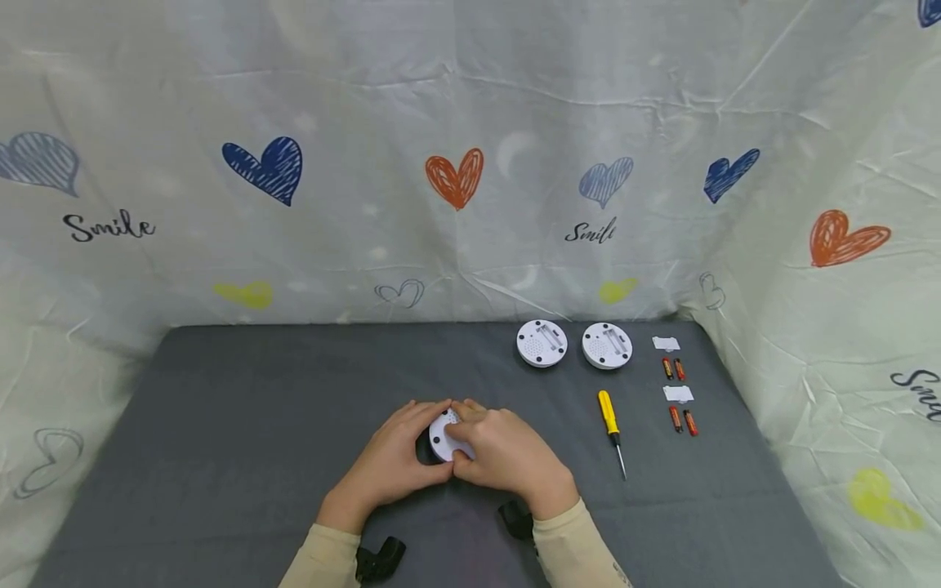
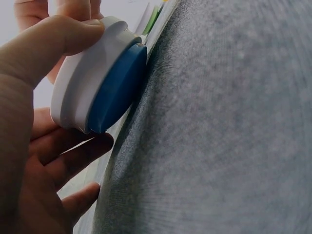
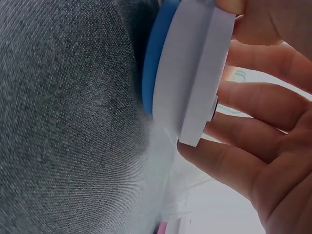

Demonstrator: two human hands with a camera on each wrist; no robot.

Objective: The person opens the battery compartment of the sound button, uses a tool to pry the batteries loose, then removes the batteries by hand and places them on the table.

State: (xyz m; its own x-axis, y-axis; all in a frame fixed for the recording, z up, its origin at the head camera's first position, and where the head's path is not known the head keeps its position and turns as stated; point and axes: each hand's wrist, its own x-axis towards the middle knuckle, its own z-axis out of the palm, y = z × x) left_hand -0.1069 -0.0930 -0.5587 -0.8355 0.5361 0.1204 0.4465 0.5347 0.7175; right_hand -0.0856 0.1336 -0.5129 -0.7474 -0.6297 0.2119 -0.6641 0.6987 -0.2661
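Observation:
A round white device (image 1: 440, 442) with a blue dome underneath lies face down on the grey cloth, its flat underside with dark feet facing up. My left hand (image 1: 391, 459) holds its left side, thumb at the near edge and fingers at the far edge. In the left wrist view the thumb lies on the white casing (image 2: 80, 85) above the blue dome (image 2: 119, 87). My right hand (image 1: 510, 453) grips the right side, its fingers reaching over the underside and covering much of it. The right wrist view shows fingertips along the white rim (image 3: 207, 73).
Two similar white devices (image 1: 541, 343) (image 1: 607, 346) lie with battery slots up at the back right. A yellow-handled screwdriver (image 1: 608, 412) lies right of my hands. Further right are white battery covers (image 1: 666, 344) (image 1: 678, 394) and several small batteries (image 1: 676, 419). Patterned curtain (image 1: 456, 245) surrounds the table.

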